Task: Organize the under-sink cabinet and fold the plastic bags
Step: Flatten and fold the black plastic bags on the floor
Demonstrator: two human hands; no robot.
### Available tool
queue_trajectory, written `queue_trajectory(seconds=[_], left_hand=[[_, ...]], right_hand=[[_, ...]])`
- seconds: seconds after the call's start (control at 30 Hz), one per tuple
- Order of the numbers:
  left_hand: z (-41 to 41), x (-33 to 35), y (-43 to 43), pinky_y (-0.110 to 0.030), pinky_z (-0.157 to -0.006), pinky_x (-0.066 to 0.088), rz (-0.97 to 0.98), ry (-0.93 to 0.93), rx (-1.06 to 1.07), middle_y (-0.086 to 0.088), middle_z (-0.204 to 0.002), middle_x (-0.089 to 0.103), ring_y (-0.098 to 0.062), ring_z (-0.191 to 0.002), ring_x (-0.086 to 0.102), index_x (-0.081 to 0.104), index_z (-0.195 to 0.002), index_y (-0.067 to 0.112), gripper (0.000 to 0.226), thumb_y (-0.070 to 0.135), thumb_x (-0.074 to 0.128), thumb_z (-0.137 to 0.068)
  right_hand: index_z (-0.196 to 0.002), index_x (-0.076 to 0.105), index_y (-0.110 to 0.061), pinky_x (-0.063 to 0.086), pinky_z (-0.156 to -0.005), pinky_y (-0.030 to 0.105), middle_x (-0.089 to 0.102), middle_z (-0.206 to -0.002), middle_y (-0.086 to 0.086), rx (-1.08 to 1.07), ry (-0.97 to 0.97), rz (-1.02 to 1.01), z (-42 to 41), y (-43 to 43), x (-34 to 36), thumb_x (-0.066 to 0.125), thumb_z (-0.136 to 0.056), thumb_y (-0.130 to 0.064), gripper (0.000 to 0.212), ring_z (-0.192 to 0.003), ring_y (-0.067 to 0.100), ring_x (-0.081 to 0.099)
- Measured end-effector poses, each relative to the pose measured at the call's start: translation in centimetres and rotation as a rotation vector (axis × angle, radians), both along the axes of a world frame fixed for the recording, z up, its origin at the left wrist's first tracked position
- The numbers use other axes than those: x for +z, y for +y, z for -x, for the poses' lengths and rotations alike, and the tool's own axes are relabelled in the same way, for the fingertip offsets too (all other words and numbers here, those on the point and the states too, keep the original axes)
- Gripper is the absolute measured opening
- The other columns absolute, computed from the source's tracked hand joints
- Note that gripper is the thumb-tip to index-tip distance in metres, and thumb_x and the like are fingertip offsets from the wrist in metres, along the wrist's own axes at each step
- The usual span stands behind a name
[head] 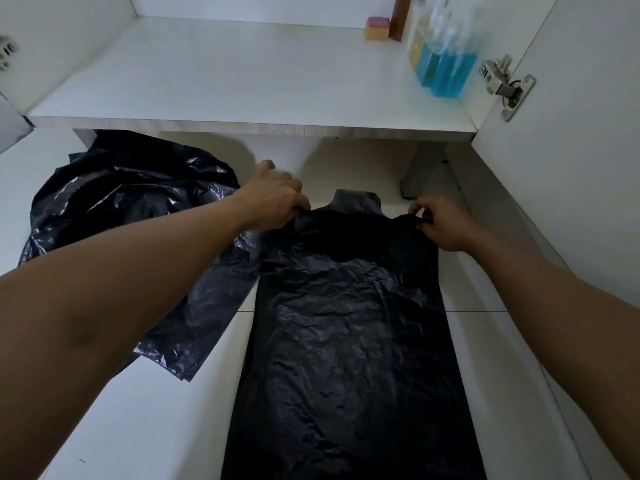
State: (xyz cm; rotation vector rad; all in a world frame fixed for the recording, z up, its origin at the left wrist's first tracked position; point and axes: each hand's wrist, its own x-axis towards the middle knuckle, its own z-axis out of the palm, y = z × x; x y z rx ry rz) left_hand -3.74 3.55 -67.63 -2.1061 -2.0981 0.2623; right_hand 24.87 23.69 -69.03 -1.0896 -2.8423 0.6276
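The left hand (273,199), at the centre of the frame, grips the upper left corner of a black plastic bag (346,323), its fingers curled on the film. The right hand (440,223), centre right, pinches the bag's upper right corner between thumb and fingertips. Between the two hands a short tab of the bag juts upward.

The bag lies flat and lengthwise on a white tiled floor (138,410), running from mid-frame to the bottom edge. It is thin, matte and finely creased.

At left, partly under the left forearm, a loose heap of dark bags (121,188) lies crumpled, glossier, with sharp shiny folds.

Above, the white cabinet floor (242,74) spans the top of the frame, smooth, with a pale wood-grain edge. At upper right on it stand blurred clear bottles of blue liquid (446,64) and a small pink-and-yellow sponge (377,28). A steel hinge (507,84) sits on the open white door (571,150) at right.
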Motion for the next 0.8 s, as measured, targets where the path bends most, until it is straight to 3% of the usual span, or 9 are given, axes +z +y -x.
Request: queue_trajectory(seconds=[0.1,0.23,0.33,0.43,0.5,0.6,0.67,0.8], left_hand=[[-0.1,-0.3,-0.2,-0.056,-0.106,0.025,-0.126,0.057,-0.072,0.000,-0.124,0.054,-0.026,-0.117,0.046,0.071,-0.113,0.034,0.024,0.036,0.055,-0.096],[-0.1,-0.4,-0.5,-0.047,-0.093,0.030,-0.157,0.034,-0.097,0.001,-0.106,0.060,-0.025,-0.102,0.052,0.073,-0.111,0.031,0.023,0.032,0.058,-0.094],[-0.2,-0.3,-0.9,-0.043,-0.089,0.030,-0.135,-0.054,-0.053,-0.002,-0.098,0.062,-0.026,-0.096,0.057,0.073,-0.110,0.025,0.024,0.029,0.059,-0.092],[-0.4,-0.2,-1.5,-0.040,-0.083,0.043,-0.103,-0.186,0.003,-0.007,-0.100,0.062,-0.032,-0.095,0.061,0.072,-0.107,0.017,0.022,0.025,0.063,-0.088],[-0.8,-0.1,-2.1,-0.036,-0.076,0.047,-0.110,-0.279,0.026,-0.007,-0.103,0.061,-0.032,-0.095,0.061,0.072,-0.103,0.015,0.020,0.025,0.068,-0.086],[-1.8,0.1,-2.8,-0.030,-0.073,0.040,-0.096,-0.342,0.081,-0.005,-0.108,0.062,-0.028,-0.096,0.060,0.069,-0.102,0.014,0.020,0.027,0.070,-0.087],[-2.6,0.3,-3.4,-0.031,-0.072,0.041,-0.091,-0.310,0.082,-0.004,-0.104,0.066,-0.028,-0.094,0.062,0.067,-0.102,0.016,0.018,0.028,0.066,-0.089],[-4.1,0.2,-4.9,-0.038,-0.078,0.043,-0.148,-0.129,0.000,-0.004,-0.098,0.066,-0.030,-0.089,0.065,0.066,-0.100,0.018,0.015,0.027,0.063,-0.089]], right_hand=[[-0.094,0.056,-0.035,0.051,-0.085,0.050,0.059,-0.077,-0.008,-0.007,-0.009,-0.002,-0.1,0.1,-0.3,0.063,-0.089,-0.015,0.021,-0.080,0.024,0.061],[-0.090,0.055,-0.032,0.049,-0.087,0.053,0.059,-0.074,-0.008,-0.019,0.009,-0.016,-0.1,0.1,-0.5,0.060,-0.089,-0.014,0.019,-0.078,0.025,0.061],[-0.084,0.058,-0.028,0.053,-0.075,0.046,0.061,-0.074,-0.003,-0.024,0.041,-0.020,-0.4,-0.4,0.0,0.060,-0.086,-0.012,0.017,-0.074,0.024,0.061],[-0.085,0.061,-0.021,0.050,-0.066,0.036,0.063,-0.080,0.002,-0.032,0.065,-0.027,-0.9,-1.1,0.8,0.065,-0.083,-0.011,0.011,-0.077,0.025,0.062],[-0.087,0.062,-0.020,0.045,-0.070,0.032,0.063,-0.083,0.001,-0.015,0.063,-0.102,-1.4,-2.0,1.4,0.068,-0.081,-0.015,0.010,-0.080,0.023,0.060],[-0.086,0.060,-0.019,0.043,-0.090,0.040,0.060,-0.080,-0.002,-0.009,0.109,-0.169,-2.7,-3.4,1.8,0.070,-0.079,-0.018,0.012,-0.080,0.021,0.057],[-0.084,0.058,-0.021,0.038,-0.096,0.044,0.058,-0.078,-0.005,0.002,0.120,-0.211,-3.8,-4.3,1.9,0.071,-0.078,-0.019,0.014,-0.078,0.020,0.055],[-0.083,0.056,-0.018,0.030,-0.095,0.039,0.054,-0.077,-0.006,0.049,0.129,-0.254,-5.9,-6.4,1.7,0.070,-0.078,-0.018,0.015,-0.073,0.018,0.051]])
